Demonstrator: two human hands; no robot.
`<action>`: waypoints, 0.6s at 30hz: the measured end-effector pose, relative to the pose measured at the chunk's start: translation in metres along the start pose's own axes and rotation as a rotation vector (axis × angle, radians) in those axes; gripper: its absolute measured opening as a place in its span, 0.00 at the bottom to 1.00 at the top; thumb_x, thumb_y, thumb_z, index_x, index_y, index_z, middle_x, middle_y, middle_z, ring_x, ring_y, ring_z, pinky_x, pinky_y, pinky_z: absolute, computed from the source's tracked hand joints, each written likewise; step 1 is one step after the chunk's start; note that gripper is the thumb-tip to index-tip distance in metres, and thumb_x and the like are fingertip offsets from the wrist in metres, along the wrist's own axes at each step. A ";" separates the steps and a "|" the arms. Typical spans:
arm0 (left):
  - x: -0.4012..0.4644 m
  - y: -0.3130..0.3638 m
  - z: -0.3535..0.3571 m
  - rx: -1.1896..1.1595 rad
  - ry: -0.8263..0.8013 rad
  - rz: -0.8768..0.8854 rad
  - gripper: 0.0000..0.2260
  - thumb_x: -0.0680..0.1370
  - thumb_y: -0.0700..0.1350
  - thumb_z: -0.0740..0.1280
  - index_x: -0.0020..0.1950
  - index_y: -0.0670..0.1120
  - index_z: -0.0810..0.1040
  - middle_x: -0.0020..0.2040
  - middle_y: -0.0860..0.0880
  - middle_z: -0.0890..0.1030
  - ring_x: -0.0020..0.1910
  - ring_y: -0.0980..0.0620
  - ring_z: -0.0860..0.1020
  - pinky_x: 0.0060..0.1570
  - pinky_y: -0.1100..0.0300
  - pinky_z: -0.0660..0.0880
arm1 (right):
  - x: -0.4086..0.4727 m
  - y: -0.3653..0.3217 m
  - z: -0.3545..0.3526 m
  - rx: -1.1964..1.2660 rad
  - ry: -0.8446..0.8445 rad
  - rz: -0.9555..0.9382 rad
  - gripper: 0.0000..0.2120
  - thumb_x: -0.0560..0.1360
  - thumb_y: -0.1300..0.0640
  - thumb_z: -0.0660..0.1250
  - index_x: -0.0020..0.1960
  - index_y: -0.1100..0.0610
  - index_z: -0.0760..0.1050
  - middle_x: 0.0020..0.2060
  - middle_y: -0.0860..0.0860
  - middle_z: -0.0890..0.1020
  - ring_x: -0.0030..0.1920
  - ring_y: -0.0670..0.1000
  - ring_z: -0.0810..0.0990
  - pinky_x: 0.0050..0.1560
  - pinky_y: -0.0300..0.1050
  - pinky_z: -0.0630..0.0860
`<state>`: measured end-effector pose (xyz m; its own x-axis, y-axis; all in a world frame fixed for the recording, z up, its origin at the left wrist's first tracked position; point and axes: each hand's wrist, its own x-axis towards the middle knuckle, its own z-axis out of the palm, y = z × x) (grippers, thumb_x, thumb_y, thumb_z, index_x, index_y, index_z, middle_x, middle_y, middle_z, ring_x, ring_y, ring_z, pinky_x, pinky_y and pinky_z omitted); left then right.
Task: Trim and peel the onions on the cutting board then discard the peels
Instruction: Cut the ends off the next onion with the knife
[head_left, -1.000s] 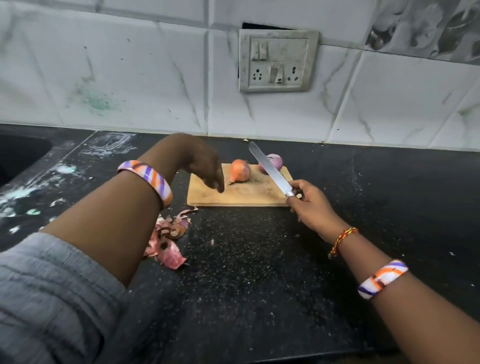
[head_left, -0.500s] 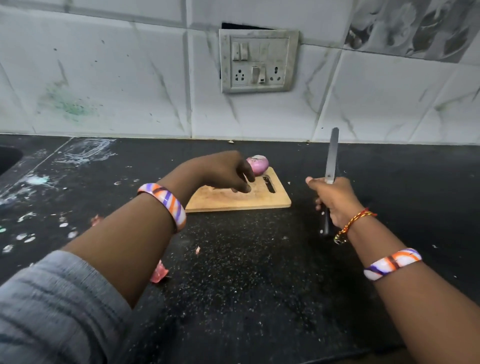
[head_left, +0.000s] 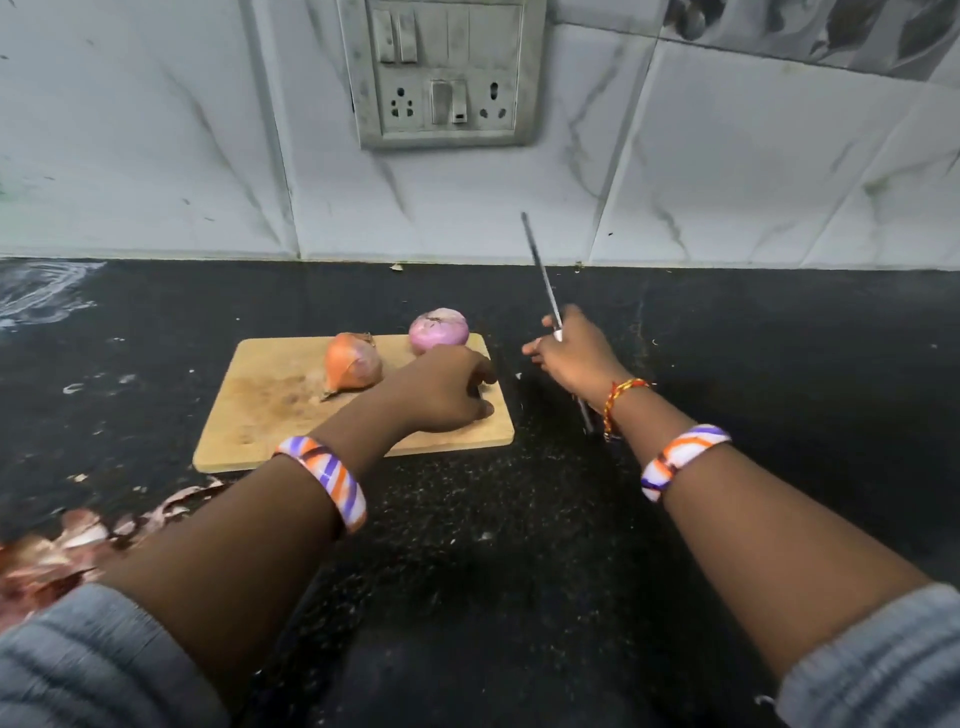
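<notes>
A wooden cutting board (head_left: 270, 410) lies on the black counter. An unpeeled orange-brown onion (head_left: 353, 364) sits near its middle, and a peeled purple onion (head_left: 439, 331) rests at its far right corner. My left hand (head_left: 441, 389) rests on the board's right part, fingers curled down, holding nothing I can see. My right hand (head_left: 574, 353) grips a knife (head_left: 540, 270) just right of the board, with the blade pointing up and away. A pile of onion peels (head_left: 67, 545) lies on the counter at the near left.
The black counter (head_left: 753, 338) runs to a white tiled wall with a switch and socket plate (head_left: 441, 73) right behind the board. Small skin flecks dot the counter. A wet smear (head_left: 36, 296) marks the far left.
The view has moved closer to the board. My left hand has drawn back off the orange-brown onion to the board's right part. My right hand with the knife has shifted nearer the board.
</notes>
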<state>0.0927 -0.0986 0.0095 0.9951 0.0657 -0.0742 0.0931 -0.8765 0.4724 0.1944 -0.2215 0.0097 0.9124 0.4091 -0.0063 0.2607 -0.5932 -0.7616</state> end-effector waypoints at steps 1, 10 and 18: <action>0.002 -0.001 0.002 -0.002 0.006 -0.005 0.17 0.76 0.42 0.66 0.65 0.42 0.73 0.58 0.47 0.78 0.54 0.51 0.76 0.50 0.65 0.68 | 0.004 0.000 0.004 -0.075 -0.036 -0.026 0.12 0.77 0.62 0.61 0.59 0.59 0.65 0.56 0.58 0.79 0.55 0.56 0.78 0.58 0.47 0.74; -0.012 -0.008 0.000 -0.038 0.050 0.004 0.11 0.75 0.37 0.64 0.57 0.43 0.78 0.56 0.48 0.80 0.53 0.54 0.76 0.51 0.67 0.68 | -0.014 -0.001 -0.005 -0.364 -0.225 -0.214 0.22 0.77 0.61 0.62 0.68 0.60 0.59 0.52 0.59 0.81 0.55 0.55 0.79 0.58 0.48 0.74; -0.063 -0.012 -0.015 -0.005 0.079 0.034 0.14 0.77 0.38 0.63 0.62 0.42 0.76 0.61 0.46 0.78 0.59 0.51 0.75 0.55 0.65 0.67 | -0.084 -0.003 -0.003 -0.416 -0.196 -0.176 0.19 0.77 0.63 0.59 0.67 0.59 0.61 0.53 0.58 0.81 0.54 0.53 0.79 0.58 0.48 0.75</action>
<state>0.0295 -0.0853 0.0222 0.9972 0.0735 0.0114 0.0591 -0.8765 0.4777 0.1178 -0.2563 0.0149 0.7772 0.6270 -0.0532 0.5458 -0.7138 -0.4388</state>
